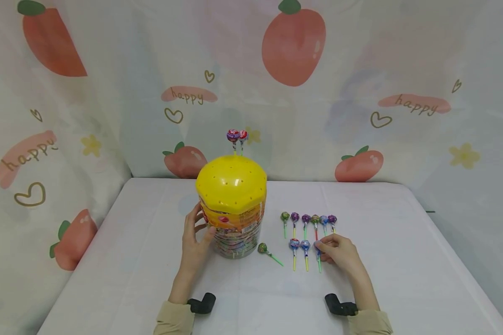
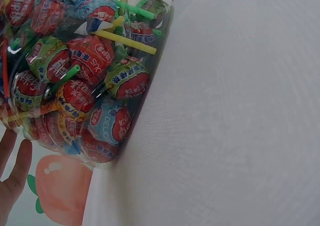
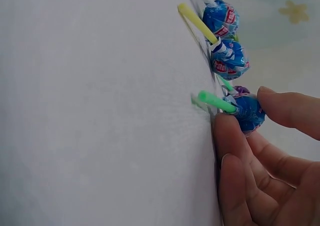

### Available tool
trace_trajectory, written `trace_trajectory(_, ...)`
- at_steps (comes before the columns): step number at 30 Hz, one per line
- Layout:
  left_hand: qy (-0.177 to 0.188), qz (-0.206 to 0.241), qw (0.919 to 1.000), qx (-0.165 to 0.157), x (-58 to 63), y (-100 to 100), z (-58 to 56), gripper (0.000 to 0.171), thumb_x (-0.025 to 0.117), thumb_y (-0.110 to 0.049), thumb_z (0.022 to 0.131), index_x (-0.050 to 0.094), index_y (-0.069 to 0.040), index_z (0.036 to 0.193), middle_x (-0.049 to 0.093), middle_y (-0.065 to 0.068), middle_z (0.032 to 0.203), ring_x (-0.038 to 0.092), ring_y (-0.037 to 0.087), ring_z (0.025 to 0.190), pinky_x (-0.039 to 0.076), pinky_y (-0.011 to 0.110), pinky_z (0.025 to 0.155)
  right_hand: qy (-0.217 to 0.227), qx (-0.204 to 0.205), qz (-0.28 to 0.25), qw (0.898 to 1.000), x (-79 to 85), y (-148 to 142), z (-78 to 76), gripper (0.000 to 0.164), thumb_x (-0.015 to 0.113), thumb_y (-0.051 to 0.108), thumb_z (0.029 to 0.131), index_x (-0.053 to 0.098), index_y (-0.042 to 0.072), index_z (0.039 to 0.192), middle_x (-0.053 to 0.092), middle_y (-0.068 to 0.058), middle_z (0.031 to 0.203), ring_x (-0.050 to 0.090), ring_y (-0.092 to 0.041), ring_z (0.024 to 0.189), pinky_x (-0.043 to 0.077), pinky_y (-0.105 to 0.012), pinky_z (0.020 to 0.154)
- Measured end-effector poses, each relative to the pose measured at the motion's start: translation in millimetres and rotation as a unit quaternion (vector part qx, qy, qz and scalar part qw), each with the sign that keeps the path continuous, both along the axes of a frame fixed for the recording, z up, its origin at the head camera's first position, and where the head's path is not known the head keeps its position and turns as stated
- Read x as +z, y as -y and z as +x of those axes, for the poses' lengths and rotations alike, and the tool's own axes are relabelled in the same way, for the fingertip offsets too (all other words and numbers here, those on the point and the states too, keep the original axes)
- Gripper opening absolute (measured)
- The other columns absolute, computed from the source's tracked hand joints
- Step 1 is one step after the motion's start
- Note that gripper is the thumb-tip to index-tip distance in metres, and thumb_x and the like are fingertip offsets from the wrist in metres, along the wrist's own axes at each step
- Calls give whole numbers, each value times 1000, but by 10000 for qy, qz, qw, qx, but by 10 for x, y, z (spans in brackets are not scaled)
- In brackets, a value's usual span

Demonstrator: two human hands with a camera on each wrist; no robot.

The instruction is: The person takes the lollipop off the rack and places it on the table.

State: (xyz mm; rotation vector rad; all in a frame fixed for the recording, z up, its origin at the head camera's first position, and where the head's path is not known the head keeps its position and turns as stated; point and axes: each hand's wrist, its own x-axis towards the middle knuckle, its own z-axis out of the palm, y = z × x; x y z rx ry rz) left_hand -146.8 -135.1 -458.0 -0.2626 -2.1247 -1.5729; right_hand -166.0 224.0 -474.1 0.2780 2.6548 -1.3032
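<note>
A clear jar full of wrapped lollipops stands upright under a yellow lid. My left hand holds its left side, thumb in front and fingers farther back. The left wrist view shows the candies through the jar's wall. With thumb and fingers my right hand pinches the head of a blue lollipop, whose green stick points toward me. This lollipop is at the right end of the front row, beside two blue ones with yellow sticks.
Behind that row lies a back row of several lollipops. One green lollipop lies slanted between jar and rows. Two lollipops stand up at the lid's far side. A printed cloth hangs behind the white table.
</note>
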Motion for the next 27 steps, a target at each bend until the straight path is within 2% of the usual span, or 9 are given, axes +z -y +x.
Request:
trace_trajectory(5, -7, -45, 9999, 106, -199, 39, -108, 73, 60, -2, 85, 29, -10, 150, 41, 17, 141, 38, 2, 123, 44, 54, 97, -9, -14, 88, 10000, -1, 13, -12, 31, 65, 21, 89, 62, -5, 105, 64, -4, 73, 65, -11, 59, 50, -23, 55)
trace_trajectory(9, -44, -74, 9999, 138, -248, 53, -136, 74, 62, -6, 85, 29, -14, 151, 42, 14, 142, 37, -3, 123, 45, 53, 96, -12, -37, 124, 9999, -5, 22, -20, 30, 65, 21, 88, 62, -4, 104, 65, -4, 73, 65, -11, 58, 50, -24, 55)
trace_trajectory(12, -41, -9, 10000, 77, -200, 44, -116, 74, 61, -3, 84, 30, -11, 150, 42, 18, 141, 36, -5, 122, 44, 56, 96, -11, -52, 123, 9999, -5, 25, -20, 31, 66, 22, 88, 61, -4, 104, 65, -5, 74, 66, -11, 59, 50, -24, 55)
trace_trajectory(15, -57, 10, 10000, 23, -47, 9, -37, 71, 60, -2, 84, 30, -3, 148, 41, 25, 139, 37, -3, 121, 44, 59, 95, -9, -63, 125, 9999, -1, 25, -14, 31, 66, 22, 88, 61, -4, 105, 66, -5, 74, 66, -11, 59, 50, -24, 55)
trace_trajectory(18, -71, -30, 10000, -9, 104, -21, 45, 68, 59, -1, 84, 31, 3, 146, 42, 28, 137, 39, 4, 121, 44, 60, 94, 10, -92, 146, 9999, 12, 22, -6, 32, 66, 23, 88, 62, -3, 105, 66, -4, 73, 65, -11, 59, 50, -24, 56)
trace_trajectory(21, -63, -81, 9999, 3, 135, -28, 61, 68, 59, -1, 84, 31, 5, 146, 42, 28, 137, 42, 17, 121, 45, 59, 93, 38, -148, 218, 9996, 38, 19, 4, 34, 66, 25, 88, 62, -3, 106, 65, -4, 73, 64, -12, 60, 49, -25, 57)
trace_trajectory(24, -47, -74, 10000, 26, 9, -5, -3, 70, 59, -2, 84, 30, 2, 147, 41, 26, 139, 43, 27, 123, 44, 59, 95, 34, -200, 366, 9991, 75, 14, 11, 36, 66, 28, 88, 61, -2, 108, 65, -5, 75, 62, -13, 61, 45, -25, 59)
trace_trajectory(27, -45, -64, 10000, 53, -138, 26, -74, 73, 60, -3, 84, 29, -4, 149, 41, 22, 141, 42, 29, 124, 44, 58, 96, -93, -221, 507, 9984, 132, 19, 18, 37, 65, 28, 89, 61, -2, 109, 65, -7, 78, 63, -13, 64, 42, -25, 60)
